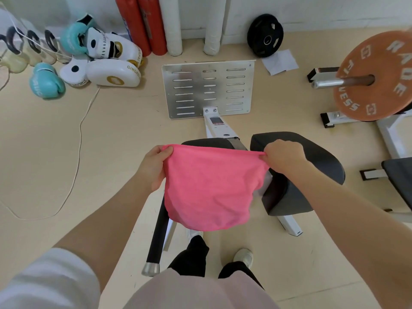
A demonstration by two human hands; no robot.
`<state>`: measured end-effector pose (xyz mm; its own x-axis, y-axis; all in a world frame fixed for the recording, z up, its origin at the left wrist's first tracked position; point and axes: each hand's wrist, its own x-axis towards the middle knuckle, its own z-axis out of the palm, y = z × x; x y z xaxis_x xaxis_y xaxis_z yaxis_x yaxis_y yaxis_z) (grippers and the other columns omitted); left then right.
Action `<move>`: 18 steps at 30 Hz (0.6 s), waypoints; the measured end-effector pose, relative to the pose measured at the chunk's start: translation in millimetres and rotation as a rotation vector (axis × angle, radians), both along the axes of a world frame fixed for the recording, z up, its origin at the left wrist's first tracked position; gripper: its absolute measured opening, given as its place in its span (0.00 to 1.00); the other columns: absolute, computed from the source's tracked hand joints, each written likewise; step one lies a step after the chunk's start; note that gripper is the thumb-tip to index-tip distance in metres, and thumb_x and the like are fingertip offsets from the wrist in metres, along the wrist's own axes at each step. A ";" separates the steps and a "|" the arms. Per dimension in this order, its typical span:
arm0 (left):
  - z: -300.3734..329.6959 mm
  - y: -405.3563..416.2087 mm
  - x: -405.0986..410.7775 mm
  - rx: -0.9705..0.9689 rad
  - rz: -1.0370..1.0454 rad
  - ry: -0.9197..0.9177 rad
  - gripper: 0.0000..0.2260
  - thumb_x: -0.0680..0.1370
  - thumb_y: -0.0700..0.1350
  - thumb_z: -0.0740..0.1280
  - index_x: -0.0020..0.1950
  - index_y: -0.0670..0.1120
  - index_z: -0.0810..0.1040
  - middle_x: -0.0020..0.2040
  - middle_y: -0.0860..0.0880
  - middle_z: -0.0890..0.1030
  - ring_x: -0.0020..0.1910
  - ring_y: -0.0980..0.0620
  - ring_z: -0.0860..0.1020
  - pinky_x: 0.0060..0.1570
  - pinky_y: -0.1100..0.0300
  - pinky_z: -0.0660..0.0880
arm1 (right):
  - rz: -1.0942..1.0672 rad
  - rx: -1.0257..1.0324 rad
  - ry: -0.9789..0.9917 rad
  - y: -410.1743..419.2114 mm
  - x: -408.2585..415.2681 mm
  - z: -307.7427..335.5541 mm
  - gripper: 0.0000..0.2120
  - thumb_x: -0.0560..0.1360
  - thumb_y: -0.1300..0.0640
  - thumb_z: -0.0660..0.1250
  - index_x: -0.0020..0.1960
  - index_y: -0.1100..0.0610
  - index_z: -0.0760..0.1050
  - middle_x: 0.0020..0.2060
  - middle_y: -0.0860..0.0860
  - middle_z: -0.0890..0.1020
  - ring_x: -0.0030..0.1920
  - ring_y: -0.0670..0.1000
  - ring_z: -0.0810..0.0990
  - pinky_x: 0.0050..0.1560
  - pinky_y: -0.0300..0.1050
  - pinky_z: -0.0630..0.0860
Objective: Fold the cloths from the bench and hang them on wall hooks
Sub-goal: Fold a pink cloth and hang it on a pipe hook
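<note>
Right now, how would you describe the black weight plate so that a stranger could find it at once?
Look at the white wall at the far side of the floor. The black weight plate leans against it, right of the two white padded posts. Unlike the large orange plate on the barbell, it is small, black and stands on the floor.

White pad reads "GINGPAI" (partly cut); orange plate, "FITNESS".
</note>
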<state>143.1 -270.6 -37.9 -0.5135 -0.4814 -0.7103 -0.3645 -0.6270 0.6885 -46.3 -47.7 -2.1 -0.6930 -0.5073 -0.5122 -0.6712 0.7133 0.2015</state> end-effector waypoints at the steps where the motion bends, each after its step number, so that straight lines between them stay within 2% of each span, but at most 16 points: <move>1: 1.7 1.1 -1.1 0.006 -0.006 0.017 0.06 0.79 0.42 0.62 0.42 0.47 0.73 0.40 0.51 0.76 0.38 0.54 0.73 0.38 0.61 0.70 | -0.013 0.009 0.014 1.3 0.3 -1.6 0.11 0.77 0.56 0.56 0.45 0.57 0.75 0.31 0.49 0.67 0.38 0.54 0.71 0.39 0.44 0.65; 3: 4.6 2.7 -2.6 0.002 0.004 0.036 0.06 0.79 0.41 0.61 0.42 0.47 0.72 0.40 0.51 0.76 0.38 0.55 0.73 0.39 0.60 0.71 | -0.125 -0.061 -0.024 7.1 -2.1 -2.1 0.08 0.75 0.58 0.58 0.40 0.58 0.74 0.32 0.51 0.69 0.37 0.55 0.72 0.38 0.43 0.66; 6: 4.6 3.2 -2.2 -0.074 0.052 -0.014 0.09 0.79 0.41 0.62 0.39 0.47 0.70 0.40 0.51 0.76 0.37 0.55 0.72 0.38 0.60 0.70 | -0.399 -0.406 -0.277 19.3 -10.7 3.9 0.13 0.73 0.56 0.66 0.30 0.57 0.72 0.29 0.51 0.72 0.32 0.51 0.71 0.32 0.41 0.64; 7: 3.4 3.0 -1.4 -0.115 0.075 -0.053 0.10 0.79 0.41 0.62 0.38 0.47 0.69 0.39 0.51 0.76 0.36 0.55 0.72 0.37 0.60 0.70 | -0.480 -0.580 -0.422 23.9 -11.2 8.1 0.10 0.72 0.57 0.69 0.32 0.57 0.76 0.29 0.51 0.74 0.32 0.49 0.71 0.33 0.41 0.66; 8: 1.5 2.9 -0.1 -0.159 0.096 -0.096 0.10 0.79 0.42 0.62 0.38 0.48 0.69 0.39 0.51 0.76 0.36 0.54 0.72 0.36 0.60 0.70 | -0.564 -0.736 -0.585 26.8 -9.8 14.4 0.05 0.72 0.59 0.69 0.38 0.57 0.80 0.32 0.51 0.78 0.34 0.47 0.74 0.36 0.39 0.68; 9: 1.2 3.4 1.2 -0.198 0.108 -0.132 0.09 0.79 0.42 0.62 0.38 0.48 0.69 0.39 0.51 0.75 0.36 0.54 0.72 0.35 0.60 0.70 | -0.633 -0.837 -0.738 29.7 -7.8 19.9 0.04 0.72 0.61 0.68 0.44 0.57 0.82 0.36 0.51 0.80 0.38 0.46 0.76 0.40 0.39 0.70; 11: 2.4 5.3 3.4 -0.233 0.110 -0.156 0.09 0.79 0.43 0.62 0.39 0.49 0.70 0.40 0.51 0.75 0.37 0.54 0.71 0.35 0.60 0.70 | -0.686 -0.919 -1.017 34.4 -4.6 26.9 0.06 0.73 0.63 0.67 0.48 0.60 0.80 0.40 0.54 0.80 0.42 0.49 0.76 0.40 0.37 0.71; 13: 6.5 6.6 4.0 -0.232 0.106 -0.128 0.09 0.78 0.43 0.63 0.39 0.49 0.70 0.41 0.51 0.76 0.38 0.53 0.72 0.38 0.59 0.70 | -0.713 -0.934 -1.172 36.8 -2.6 30.0 0.06 0.70 0.59 0.69 0.46 0.61 0.80 0.39 0.56 0.78 0.41 0.52 0.74 0.39 0.39 0.70; 15: 15.0 10.9 5.3 -0.252 0.088 -0.104 0.09 0.78 0.43 0.63 0.38 0.49 0.70 0.40 0.51 0.75 0.37 0.54 0.71 0.37 0.59 0.68 | -0.712 -0.914 -1.194 35.8 0.1 33.8 0.07 0.69 0.59 0.69 0.45 0.60 0.80 0.38 0.56 0.78 0.38 0.50 0.74 0.39 0.41 0.69; 16: 21.1 14.6 4.2 -0.280 0.067 -0.100 0.09 0.78 0.42 0.62 0.38 0.49 0.71 0.39 0.52 0.75 0.37 0.54 0.70 0.36 0.60 0.66 | -0.640 -0.882 -1.115 34.5 3.2 36.5 0.05 0.70 0.61 0.68 0.45 0.60 0.80 0.37 0.55 0.78 0.36 0.49 0.74 0.37 0.40 0.69; 18: 37.4 26.0 -1.2 -0.339 -0.019 -0.059 0.10 0.77 0.38 0.59 0.37 0.48 0.72 0.37 0.52 0.73 0.36 0.55 0.69 0.35 0.62 0.65 | -0.335 -0.796 -0.749 32.5 9.3 39.6 0.05 0.73 0.63 0.68 0.47 0.58 0.81 0.40 0.54 0.80 0.37 0.49 0.74 0.39 0.40 0.70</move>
<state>141.8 -244.5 -0.5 -0.4872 -0.6861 -0.5403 -0.4194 -0.3589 0.8338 -36.9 -15.2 37.5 -0.5105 -0.7201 -0.4699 -0.1844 0.6254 -0.7582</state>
